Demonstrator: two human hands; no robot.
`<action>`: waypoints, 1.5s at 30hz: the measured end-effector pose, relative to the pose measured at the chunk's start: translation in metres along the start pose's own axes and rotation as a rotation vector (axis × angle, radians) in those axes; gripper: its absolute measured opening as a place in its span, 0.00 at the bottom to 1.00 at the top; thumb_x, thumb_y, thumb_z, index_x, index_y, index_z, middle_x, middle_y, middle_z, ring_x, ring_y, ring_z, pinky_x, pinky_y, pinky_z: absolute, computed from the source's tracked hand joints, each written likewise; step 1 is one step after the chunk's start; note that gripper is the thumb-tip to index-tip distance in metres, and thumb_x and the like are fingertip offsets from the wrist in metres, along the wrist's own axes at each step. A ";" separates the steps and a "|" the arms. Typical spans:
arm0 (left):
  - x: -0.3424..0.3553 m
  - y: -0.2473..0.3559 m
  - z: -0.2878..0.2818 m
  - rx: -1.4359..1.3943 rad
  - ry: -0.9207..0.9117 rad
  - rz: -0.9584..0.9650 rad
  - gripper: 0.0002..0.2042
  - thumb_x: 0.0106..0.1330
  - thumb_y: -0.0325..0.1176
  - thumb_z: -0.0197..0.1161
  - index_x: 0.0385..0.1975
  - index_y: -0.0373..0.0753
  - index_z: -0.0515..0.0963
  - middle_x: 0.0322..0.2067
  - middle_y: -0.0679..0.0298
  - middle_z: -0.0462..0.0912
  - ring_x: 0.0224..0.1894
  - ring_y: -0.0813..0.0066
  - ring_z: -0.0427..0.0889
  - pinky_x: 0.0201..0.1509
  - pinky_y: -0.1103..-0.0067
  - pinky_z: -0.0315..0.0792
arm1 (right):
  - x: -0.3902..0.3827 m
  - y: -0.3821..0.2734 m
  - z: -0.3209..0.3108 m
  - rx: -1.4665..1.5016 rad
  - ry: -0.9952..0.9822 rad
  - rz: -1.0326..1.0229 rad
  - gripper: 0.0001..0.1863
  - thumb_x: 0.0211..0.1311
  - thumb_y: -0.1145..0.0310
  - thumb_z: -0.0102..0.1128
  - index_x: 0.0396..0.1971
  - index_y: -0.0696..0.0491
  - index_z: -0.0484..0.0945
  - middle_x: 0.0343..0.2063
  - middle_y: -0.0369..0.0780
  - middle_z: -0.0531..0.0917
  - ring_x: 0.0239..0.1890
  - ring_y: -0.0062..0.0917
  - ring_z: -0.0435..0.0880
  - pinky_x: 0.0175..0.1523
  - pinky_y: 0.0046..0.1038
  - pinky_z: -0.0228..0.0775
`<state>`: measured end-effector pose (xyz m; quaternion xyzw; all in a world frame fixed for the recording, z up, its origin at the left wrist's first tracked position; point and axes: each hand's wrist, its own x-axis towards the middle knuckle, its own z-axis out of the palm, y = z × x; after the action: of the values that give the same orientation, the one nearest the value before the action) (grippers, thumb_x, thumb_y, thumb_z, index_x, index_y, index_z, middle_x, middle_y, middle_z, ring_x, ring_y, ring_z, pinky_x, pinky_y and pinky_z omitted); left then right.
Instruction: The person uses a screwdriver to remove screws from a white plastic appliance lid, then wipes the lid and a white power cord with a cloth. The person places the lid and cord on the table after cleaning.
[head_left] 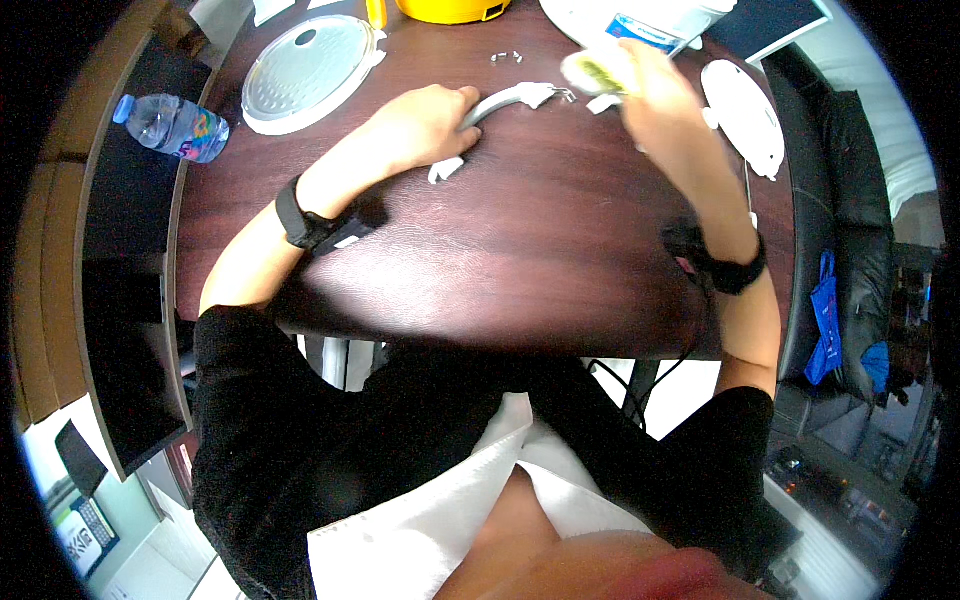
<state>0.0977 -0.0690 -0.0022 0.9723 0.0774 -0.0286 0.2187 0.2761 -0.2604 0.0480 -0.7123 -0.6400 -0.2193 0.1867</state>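
Observation:
My left hand (432,122) lies on the dark wood table with its fingers curled around a curved white plastic handle (508,98). The handle's upper end has a white fitting with thin metal prongs, and its lower end sticks out below my hand. My right hand (665,100), smeared a little by motion, is to the right of the handle. In its fingers is a white rounded piece (580,72) with a yellow-green patch; its exact kind is unclear. Just under that piece is a small white part (603,103). Several tiny metallic bits (506,57) lie beyond the handle.
A round translucent lid (310,75) rests at the far left, near a water bottle (178,128). At the far edge are a yellow plastic body (452,8) and a white container with a blue label (650,30). A white oval plastic part (745,118) lies at the right.

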 end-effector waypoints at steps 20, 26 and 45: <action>0.022 0.060 -0.009 -0.017 -0.228 0.082 0.29 0.61 0.57 0.52 0.28 0.28 0.77 0.25 0.45 0.79 0.35 0.45 0.79 0.44 0.63 0.72 | -0.004 0.013 0.047 0.206 -0.227 0.122 0.10 0.53 0.76 0.49 0.38 0.57 0.71 0.31 0.48 0.79 0.36 0.45 0.79 0.40 0.40 0.72; 0.055 0.081 -0.011 -0.063 -0.476 -0.269 0.31 0.61 0.59 0.48 0.30 0.31 0.79 0.19 0.54 0.79 0.20 0.65 0.81 0.26 0.71 0.77 | 0.007 0.011 0.010 0.379 -0.387 0.362 0.19 0.56 0.76 0.47 0.50 0.57 0.70 0.41 0.50 0.79 0.43 0.40 0.79 0.50 0.32 0.69; 0.020 0.035 -0.046 -1.429 -0.018 0.048 0.12 0.66 0.37 0.56 0.35 0.33 0.72 0.20 0.70 0.70 0.19 0.79 0.72 0.23 0.84 0.67 | -0.033 0.024 -0.051 0.476 0.064 0.541 0.15 0.63 0.68 0.42 0.46 0.56 0.73 0.38 0.47 0.80 0.41 0.34 0.80 0.48 0.29 0.70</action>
<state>0.1241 -0.0780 0.0521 0.5924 0.0538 0.0259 0.8034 0.2930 -0.3185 0.0729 -0.7852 -0.4554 -0.0292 0.4185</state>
